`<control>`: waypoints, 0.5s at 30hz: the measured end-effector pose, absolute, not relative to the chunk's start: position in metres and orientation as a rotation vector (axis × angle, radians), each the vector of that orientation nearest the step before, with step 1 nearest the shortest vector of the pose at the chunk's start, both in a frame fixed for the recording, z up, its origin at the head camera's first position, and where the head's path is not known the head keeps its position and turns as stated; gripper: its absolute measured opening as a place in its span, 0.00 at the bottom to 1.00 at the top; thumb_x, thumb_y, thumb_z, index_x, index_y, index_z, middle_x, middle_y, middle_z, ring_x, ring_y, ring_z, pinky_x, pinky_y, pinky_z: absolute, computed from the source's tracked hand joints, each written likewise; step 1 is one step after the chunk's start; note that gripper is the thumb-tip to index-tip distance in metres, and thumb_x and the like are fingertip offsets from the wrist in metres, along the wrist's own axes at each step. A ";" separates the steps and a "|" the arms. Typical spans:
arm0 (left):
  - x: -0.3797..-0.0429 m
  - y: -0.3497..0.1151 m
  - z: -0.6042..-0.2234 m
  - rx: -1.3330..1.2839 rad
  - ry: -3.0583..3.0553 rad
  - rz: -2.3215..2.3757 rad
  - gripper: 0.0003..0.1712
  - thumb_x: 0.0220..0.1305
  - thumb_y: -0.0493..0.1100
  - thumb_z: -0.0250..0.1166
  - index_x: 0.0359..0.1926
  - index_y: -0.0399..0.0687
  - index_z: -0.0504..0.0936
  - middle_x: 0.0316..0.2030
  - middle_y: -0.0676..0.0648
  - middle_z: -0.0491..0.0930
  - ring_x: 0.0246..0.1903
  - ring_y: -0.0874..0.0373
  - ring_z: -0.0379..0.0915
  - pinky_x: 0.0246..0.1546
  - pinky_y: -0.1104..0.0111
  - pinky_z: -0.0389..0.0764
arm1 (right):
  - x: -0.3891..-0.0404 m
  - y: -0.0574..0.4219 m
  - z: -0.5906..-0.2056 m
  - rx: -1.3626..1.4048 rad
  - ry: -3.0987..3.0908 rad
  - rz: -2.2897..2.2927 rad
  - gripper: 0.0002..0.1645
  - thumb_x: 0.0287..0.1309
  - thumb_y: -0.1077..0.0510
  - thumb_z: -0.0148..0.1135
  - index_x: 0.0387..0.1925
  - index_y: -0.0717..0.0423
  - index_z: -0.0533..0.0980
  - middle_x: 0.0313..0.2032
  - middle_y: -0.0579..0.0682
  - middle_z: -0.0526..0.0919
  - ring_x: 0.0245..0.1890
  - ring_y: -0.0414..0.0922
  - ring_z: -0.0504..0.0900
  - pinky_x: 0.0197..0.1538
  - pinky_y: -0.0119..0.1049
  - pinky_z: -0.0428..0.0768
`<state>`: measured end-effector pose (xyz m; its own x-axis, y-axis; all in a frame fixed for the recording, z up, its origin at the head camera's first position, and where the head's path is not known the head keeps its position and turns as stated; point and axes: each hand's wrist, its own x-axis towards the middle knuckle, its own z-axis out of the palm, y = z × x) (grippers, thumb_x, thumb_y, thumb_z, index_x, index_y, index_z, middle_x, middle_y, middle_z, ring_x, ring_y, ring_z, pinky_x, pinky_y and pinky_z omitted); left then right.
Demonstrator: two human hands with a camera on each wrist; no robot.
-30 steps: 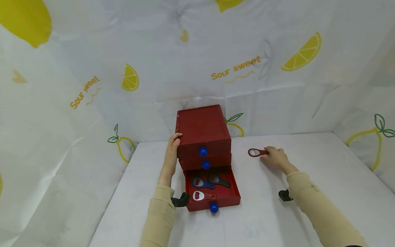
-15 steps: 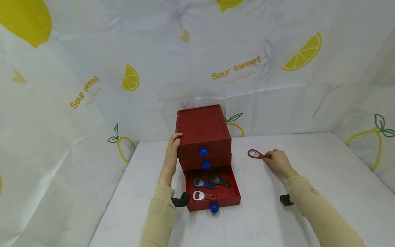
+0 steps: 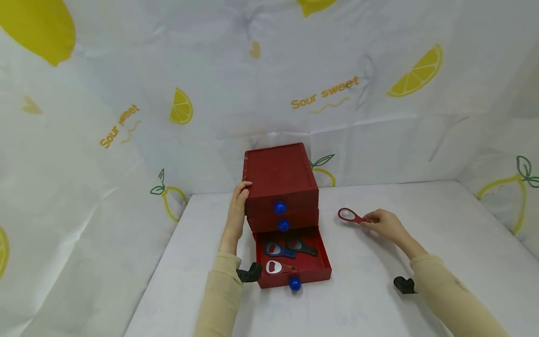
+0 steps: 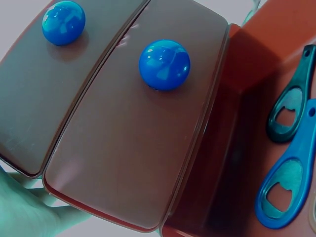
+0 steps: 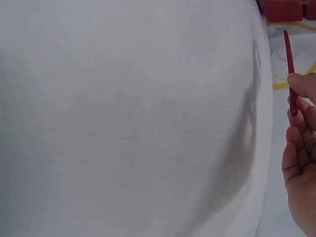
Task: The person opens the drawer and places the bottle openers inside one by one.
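A red bottle opener [image 3: 347, 214] hangs over the right part of the table, its handle pinched between the thumb and fingers of my right hand [image 3: 386, 225]. In the right wrist view the opener [image 5: 290, 61] appears edge-on. My left hand [image 3: 237, 210] rests against the left side of a red drawer cabinet [image 3: 278, 171], fingertips at its top edge. The cabinet's bottom drawer [image 3: 313, 269] is pulled out. Inside lie a blue bottle opener [image 3: 280, 250], a dark green one [image 4: 289, 106] and a red-handled one [image 3: 274, 267]. The two upper drawers are closed.
Blue ball knobs [image 3: 295, 284] stick out from the drawer fronts. A white table [image 3: 345, 299] lies under everything. Behind it hangs a white lemon-print sheet [image 3: 236, 70], close to the cabinet's back.
My right hand has drawn the red opener slightly towards me, and the opener has tilted up off the table. My left hand keeps its place on the cabinet.
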<state>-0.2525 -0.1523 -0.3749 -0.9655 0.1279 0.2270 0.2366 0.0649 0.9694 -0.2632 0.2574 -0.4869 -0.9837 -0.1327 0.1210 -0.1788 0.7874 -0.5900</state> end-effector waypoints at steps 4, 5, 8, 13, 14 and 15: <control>-0.254 -0.151 -0.374 -0.395 -2.221 -2.053 0.22 0.71 0.50 0.41 0.61 0.48 0.62 0.65 0.43 0.57 0.54 0.52 0.61 0.49 0.63 0.66 | -0.246 0.251 -0.478 0.296 -2.803 0.992 0.15 0.50 0.53 0.67 0.36 0.59 0.82 0.30 0.49 0.80 0.29 0.35 0.70 0.31 0.30 0.68; -0.255 -0.151 -0.374 -0.389 -2.220 -2.055 0.22 0.71 0.50 0.40 0.61 0.48 0.62 0.64 0.43 0.57 0.54 0.52 0.61 0.49 0.63 0.66 | -0.242 0.248 -0.475 0.312 -2.781 1.011 0.14 0.50 0.52 0.68 0.36 0.58 0.82 0.30 0.47 0.79 0.29 0.34 0.69 0.30 0.29 0.67; -0.254 -0.151 -0.374 -0.368 -2.214 -2.063 0.21 0.71 0.49 0.40 0.60 0.48 0.62 0.64 0.43 0.58 0.53 0.52 0.62 0.48 0.64 0.66 | -0.231 0.235 -0.471 0.388 -2.701 1.044 0.10 0.48 0.53 0.69 0.34 0.52 0.82 0.29 0.43 0.78 0.29 0.34 0.68 0.31 0.28 0.67; -0.253 -0.151 -0.375 -0.366 -2.208 -2.070 0.21 0.71 0.48 0.40 0.60 0.47 0.62 0.64 0.44 0.58 0.53 0.52 0.61 0.49 0.64 0.66 | -0.213 0.206 -0.469 0.535 -2.605 1.113 0.09 0.46 0.57 0.71 0.33 0.47 0.82 0.28 0.39 0.77 0.30 0.39 0.71 0.32 0.29 0.69; -0.253 -0.151 -0.375 -0.369 -2.208 -2.067 0.21 0.71 0.48 0.40 0.60 0.47 0.62 0.64 0.44 0.58 0.53 0.52 0.61 0.49 0.64 0.66 | -0.210 0.200 -0.470 0.564 -2.586 1.135 0.09 0.45 0.57 0.71 0.33 0.47 0.82 0.28 0.39 0.77 0.30 0.40 0.71 0.32 0.30 0.70; -0.253 -0.151 -0.375 -0.369 -2.205 -2.065 0.21 0.71 0.48 0.40 0.60 0.47 0.62 0.64 0.44 0.58 0.54 0.52 0.61 0.50 0.64 0.65 | -0.207 0.193 -0.470 0.593 -2.571 1.151 0.09 0.45 0.58 0.71 0.33 0.47 0.82 0.28 0.39 0.77 0.29 0.40 0.71 0.32 0.29 0.70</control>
